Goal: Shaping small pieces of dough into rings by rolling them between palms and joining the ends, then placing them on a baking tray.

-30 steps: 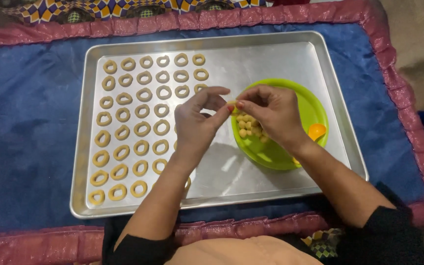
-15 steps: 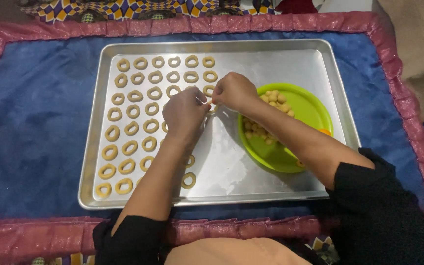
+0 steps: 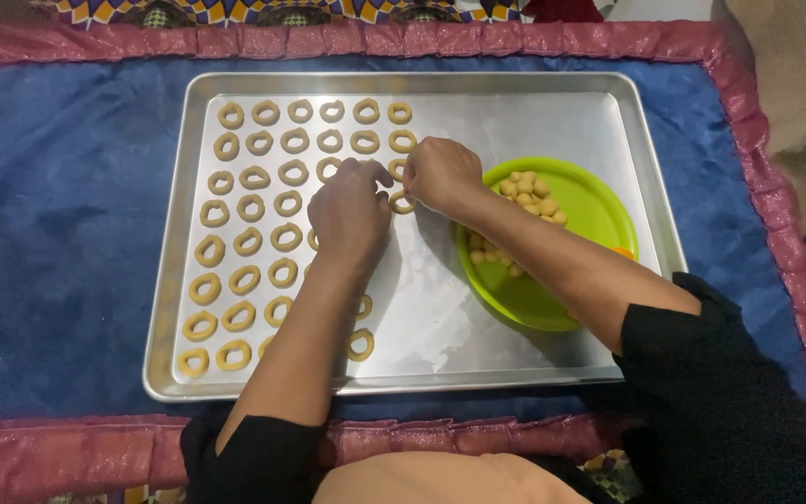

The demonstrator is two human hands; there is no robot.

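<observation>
dough rings (image 3: 263, 205) left on tray (image 3: 515, 103), plate (image 3: 599, 215) right

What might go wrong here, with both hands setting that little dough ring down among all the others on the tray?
The left forearm lies across the lower rows, so it may flatten a dough ring beside it. The ring being placed sits close to its neighbours and could stick to them. The green plate of dough balls rests on the tray near the right hand; a nudge might shift it.
</observation>
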